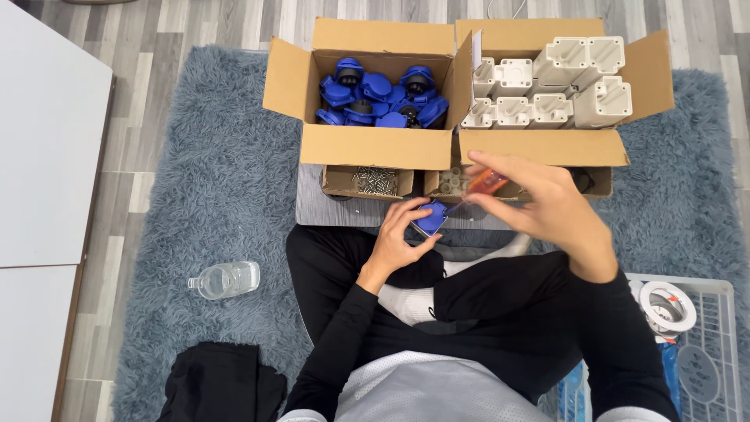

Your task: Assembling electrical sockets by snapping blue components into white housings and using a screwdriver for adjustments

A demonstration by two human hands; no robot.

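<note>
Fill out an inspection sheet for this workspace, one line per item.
Surface: grey shaggy rug on a wood-look floor; a small grey board lies in front of the knees.
Job's things: blue part held in the left hand; orange-handled screwdriver in the right hand, its tip at the part.
Stock: box of blue parts; box of white housings; small tray of screws.
Clutter: water bottle lying on its side; black cloth; white crate holding a tape roll.
Grippers: both hands busy.
Cables: nothing seen.
Surroundings: white tabletop on the left.
</note>
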